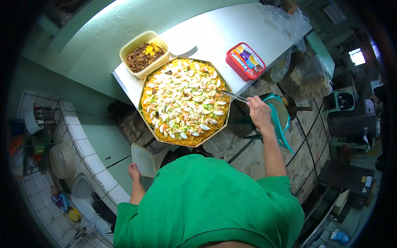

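Observation:
A big eight-sided tray [223, 126] of yellow noodles [186, 103] sits before me at the table's near end, thickly topped with egg slices, shrimp and green bits. My right hand [260, 112] is closed round slim metal tongs [236, 96], their tips over the tray's right rim. Low on the left, my left hand [134, 171] grips the edge of a pale, see-through rectangular lid [143, 160], held below the tray. Beyond the tray's far left side stands a cream tub [142, 73] with dark brown chopped pieces and something yellow-orange in it.
A red plastic tub [245, 62] with a printed lid rests on the white table [219, 29]. A teal plastic chair [280, 124] stands to the right, near clear bags [308, 78]. Along the left runs a tiled counter [89, 153] with a sink.

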{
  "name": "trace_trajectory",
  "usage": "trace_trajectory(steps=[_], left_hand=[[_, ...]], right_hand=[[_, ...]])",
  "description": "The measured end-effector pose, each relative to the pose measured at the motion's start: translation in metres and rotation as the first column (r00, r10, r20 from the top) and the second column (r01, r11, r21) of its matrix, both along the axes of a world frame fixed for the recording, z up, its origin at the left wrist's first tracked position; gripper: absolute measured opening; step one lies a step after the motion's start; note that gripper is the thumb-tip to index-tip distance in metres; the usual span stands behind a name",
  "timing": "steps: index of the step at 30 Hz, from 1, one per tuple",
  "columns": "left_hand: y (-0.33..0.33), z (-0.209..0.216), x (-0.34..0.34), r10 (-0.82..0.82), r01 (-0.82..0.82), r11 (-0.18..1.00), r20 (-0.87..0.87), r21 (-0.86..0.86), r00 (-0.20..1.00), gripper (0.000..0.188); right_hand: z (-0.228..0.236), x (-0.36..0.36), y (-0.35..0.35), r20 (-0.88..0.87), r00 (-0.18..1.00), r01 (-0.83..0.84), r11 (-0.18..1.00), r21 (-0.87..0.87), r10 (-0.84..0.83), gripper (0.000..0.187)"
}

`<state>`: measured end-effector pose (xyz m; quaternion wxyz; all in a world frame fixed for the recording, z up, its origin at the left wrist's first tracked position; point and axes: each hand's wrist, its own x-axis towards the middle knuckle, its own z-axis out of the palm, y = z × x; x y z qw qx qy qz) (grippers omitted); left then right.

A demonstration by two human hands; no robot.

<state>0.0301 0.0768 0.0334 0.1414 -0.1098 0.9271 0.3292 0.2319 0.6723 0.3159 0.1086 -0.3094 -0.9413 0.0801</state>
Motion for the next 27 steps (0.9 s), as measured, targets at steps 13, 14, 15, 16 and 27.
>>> trace_trajectory(steps=[13, 14, 15, 16, 27], left_hand=[[-0.007, -0.027, -0.018, -0.058, 0.061, 0.997, -0.042, 0.055, 0.997, 0.026], [-0.006, -0.028, -0.020, -0.044, 0.047, 0.996, -0.039, 0.078, 0.998, 0.026], [-0.006, -0.028, -0.022, 0.015, -0.018, 0.997, 0.037, 0.081, 0.999, 0.026], [-0.006, -0.027, -0.023, -0.040, 0.042, 0.997, -0.030, 0.070, 0.999, 0.026], [0.002, -0.006, -0.023, 0.083, -0.083, 0.997, -0.017, -0.003, 0.996, 0.024]], right_hand=[[0.005, 0.034, -0.040, -0.004, 1.000, -0.026, 0.990, -0.136, 0.025, 0.017], [0.006, 0.035, -0.040, 0.022, 1.000, 0.025, 0.986, -0.167, -0.021, 0.017], [0.010, 0.036, -0.036, 0.013, 0.998, 0.057, 0.974, -0.221, -0.055, 0.018], [0.016, 0.035, -0.032, -0.053, 0.996, 0.055, 0.964, -0.260, -0.071, 0.018], [0.027, -0.179, -0.027, -0.704, 0.708, -0.320, 0.911, -0.261, 0.047, 0.020]])
